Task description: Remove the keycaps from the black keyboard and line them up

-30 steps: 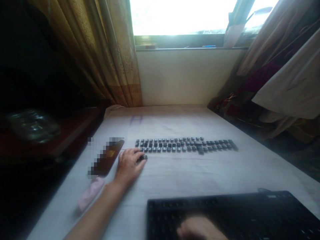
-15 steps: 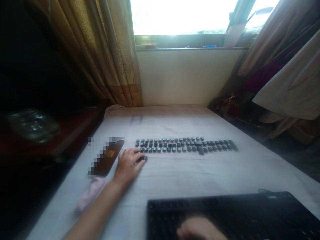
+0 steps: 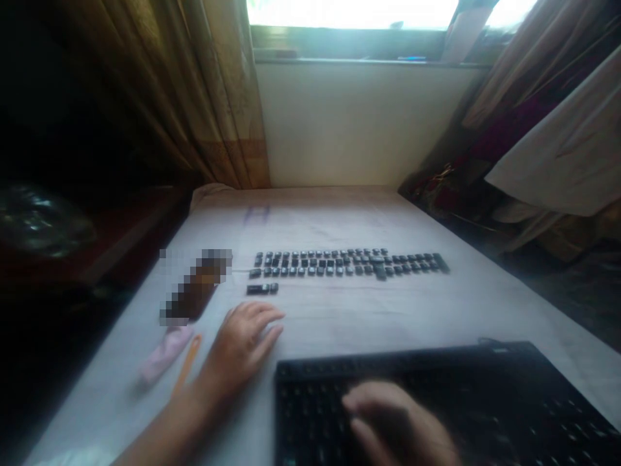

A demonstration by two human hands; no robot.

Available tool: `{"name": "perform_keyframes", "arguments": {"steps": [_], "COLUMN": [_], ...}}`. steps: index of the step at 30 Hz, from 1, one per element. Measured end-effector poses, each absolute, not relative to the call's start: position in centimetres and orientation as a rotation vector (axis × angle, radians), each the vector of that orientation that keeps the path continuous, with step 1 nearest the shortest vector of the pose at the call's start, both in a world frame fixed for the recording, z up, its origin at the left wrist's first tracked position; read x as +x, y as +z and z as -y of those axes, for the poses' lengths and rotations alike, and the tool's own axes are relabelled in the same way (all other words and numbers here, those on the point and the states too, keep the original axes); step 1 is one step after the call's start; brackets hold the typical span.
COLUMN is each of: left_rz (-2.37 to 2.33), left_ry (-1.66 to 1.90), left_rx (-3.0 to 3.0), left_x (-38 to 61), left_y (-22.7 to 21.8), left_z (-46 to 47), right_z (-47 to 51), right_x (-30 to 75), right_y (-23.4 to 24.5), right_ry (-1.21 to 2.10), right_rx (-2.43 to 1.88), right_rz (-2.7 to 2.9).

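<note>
My left hand (image 3: 241, 346) lies on the white cloth with its fingers stretched out and slightly spread, holding nothing, just left of the black keyboard (image 3: 436, 401). A short loose keycap (image 3: 262, 288) sits alone in front of it, below rows of several removed keycaps (image 3: 347, 263). My right hand (image 3: 400, 424) rests on the keyboard's left part, blurred, fingers curled over the keys; I cannot see whether it holds anything.
A dark phone (image 3: 194, 291), partly pixelated, lies left of the keycaps. A pink object (image 3: 162, 353) and a thin orange stick (image 3: 189, 359) lie near my left wrist. Curtains (image 3: 213, 97) hang on both sides of the window; dark furniture (image 3: 72, 246) borders the left edge.
My left hand let go of the keycap at the rows' left end and drew back toward the keyboard. The view tilted down, and my right hand shows more.
</note>
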State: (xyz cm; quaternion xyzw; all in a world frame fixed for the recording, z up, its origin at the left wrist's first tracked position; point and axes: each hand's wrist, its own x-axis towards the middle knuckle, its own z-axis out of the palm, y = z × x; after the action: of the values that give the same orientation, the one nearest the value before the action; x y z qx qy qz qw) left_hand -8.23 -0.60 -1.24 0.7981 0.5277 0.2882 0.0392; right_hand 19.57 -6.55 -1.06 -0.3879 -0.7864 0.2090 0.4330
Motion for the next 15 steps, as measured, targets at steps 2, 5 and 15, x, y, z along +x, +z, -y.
{"name": "perform_keyframes", "arguments": {"steps": [2, 5, 15], "left_rz": [-1.520, -1.518, -1.595], "left_ry": [0.897, 0.914, 0.929], "left_rx": [2.428, 2.374, 2.339], "left_x": [-7.6, -7.1, -6.9], "left_y": [-1.4, -1.8, -3.0], "left_z": [2.8, 5.2, 7.1], "right_z": [7.0, 7.4, 7.5], "right_x": [19.5, 19.3, 19.4], "right_y": [-0.8, -0.2, 0.8], "right_ry": [0.532, 0.549, 0.557], "right_rx": [-1.056, -1.135, -1.035], "right_rz": [1.850, 1.818, 1.988]}}
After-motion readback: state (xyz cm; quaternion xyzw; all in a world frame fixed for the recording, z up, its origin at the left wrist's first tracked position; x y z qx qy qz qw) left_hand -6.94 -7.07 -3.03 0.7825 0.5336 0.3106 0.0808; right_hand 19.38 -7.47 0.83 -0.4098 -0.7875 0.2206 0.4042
